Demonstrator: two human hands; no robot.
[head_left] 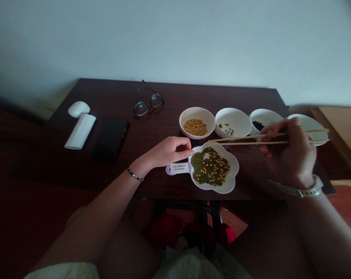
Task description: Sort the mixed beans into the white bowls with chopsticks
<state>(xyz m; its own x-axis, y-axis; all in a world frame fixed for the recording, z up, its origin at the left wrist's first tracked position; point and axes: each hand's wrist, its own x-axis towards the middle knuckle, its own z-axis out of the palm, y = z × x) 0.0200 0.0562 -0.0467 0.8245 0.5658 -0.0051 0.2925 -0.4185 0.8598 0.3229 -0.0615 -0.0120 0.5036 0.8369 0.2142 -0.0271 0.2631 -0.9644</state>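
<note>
My left hand [171,152] has its fingers curled at the left rim of a white flower-shaped dish [233,182], thumb and finger pinching the edge. In the dish lie many green mung beans [203,179] mixed with yellow soybeans [218,161]. A labelled handle [179,168] sticks out on its left. My right hand [293,151] grips a pair of wooden chopsticks [239,143], held almost level. Their tips are over the dish's far rim, with no bean visible between them. A white bowl of soybeans [195,128] stands just behind the dish.
Right of the soybeans, a white bowl [241,122] contains several green beans. Another bowl [268,114] holds dark beans; a fourth bowl [303,121] is partly behind my right hand. Eyeglasses [148,104], a black phone [109,139] and a white handheld device [80,131] lie leftward on the table [152,131].
</note>
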